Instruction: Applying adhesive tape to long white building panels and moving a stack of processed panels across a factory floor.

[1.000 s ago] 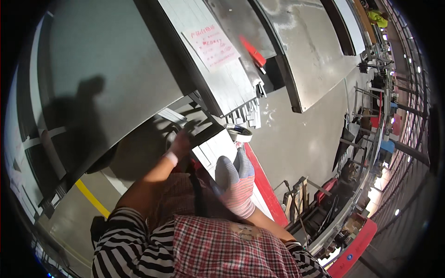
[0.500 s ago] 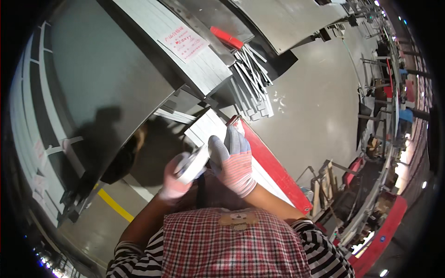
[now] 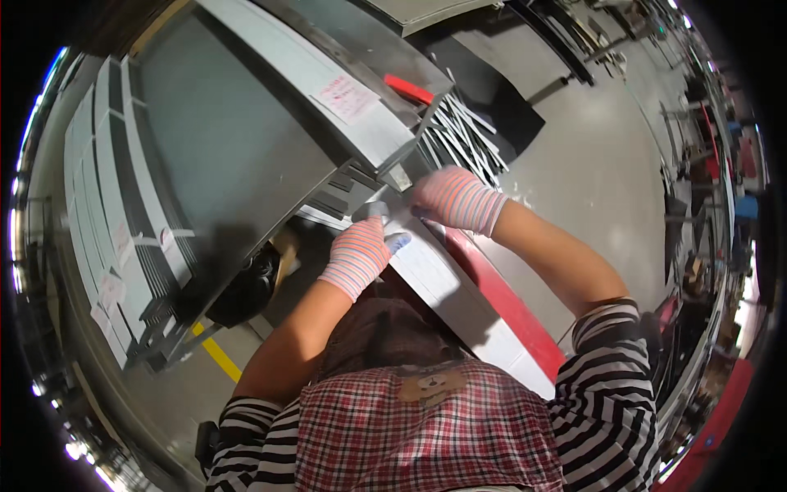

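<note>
A bundle of long white strips [image 3: 471, 307] runs diagonally from in front of my body toward the workbench. Over its far end is my left hand [image 3: 358, 256], in a striped knit glove with bluish fingertips, closed on what looks like a roll of tape [image 3: 375, 210]. Most of that roll is hidden by the fingers. My right hand [image 3: 461, 199], gloved the same way, is raised above the bundle's far end to the right. Its fingers are curled and blurred, and anything pinched in them is hidden.
Left is a large grey metal table [image 3: 246, 156] with long strip bundles [image 3: 123, 205] on it. Ahead lies a white stack with a paper label [image 3: 348, 98]. Loose narrow strips [image 3: 463, 135] and a red bar [image 3: 408, 88] lie beyond my right hand. A red beam [image 3: 516, 316] borders the bundle.
My hands have moved from near my body toward the far end of the bundle. My right hand has swung up and right, away from my left. The view has shifted, showing more of the bundle.
</note>
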Demonstrator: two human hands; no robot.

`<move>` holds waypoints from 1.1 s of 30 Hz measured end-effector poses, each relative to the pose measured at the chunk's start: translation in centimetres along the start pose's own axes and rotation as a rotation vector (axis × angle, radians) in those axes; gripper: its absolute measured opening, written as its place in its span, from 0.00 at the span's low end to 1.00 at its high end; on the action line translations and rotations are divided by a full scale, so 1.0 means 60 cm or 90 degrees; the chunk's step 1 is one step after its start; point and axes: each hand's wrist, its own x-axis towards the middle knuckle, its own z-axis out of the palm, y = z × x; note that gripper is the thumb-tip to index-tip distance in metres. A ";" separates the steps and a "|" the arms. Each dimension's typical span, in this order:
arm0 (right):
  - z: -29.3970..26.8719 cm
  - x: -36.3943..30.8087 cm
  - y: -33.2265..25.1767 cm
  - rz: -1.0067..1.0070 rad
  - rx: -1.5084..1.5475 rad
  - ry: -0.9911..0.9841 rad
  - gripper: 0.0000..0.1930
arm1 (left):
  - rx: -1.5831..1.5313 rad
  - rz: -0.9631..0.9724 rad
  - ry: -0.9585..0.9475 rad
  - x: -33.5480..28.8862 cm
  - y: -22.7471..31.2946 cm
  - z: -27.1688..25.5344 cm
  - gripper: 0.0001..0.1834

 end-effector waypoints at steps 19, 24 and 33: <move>0.066 -0.174 -0.072 0.449 0.659 0.612 0.29 | 0.091 0.536 0.159 0.022 0.045 0.070 0.19; 0.093 -0.481 -0.316 0.511 1.030 -0.058 0.15 | -0.040 0.537 0.184 0.012 0.042 0.098 0.26; 0.631 -0.747 -0.456 0.504 0.985 0.195 0.14 | 0.377 0.843 -0.080 -0.211 0.279 0.262 0.55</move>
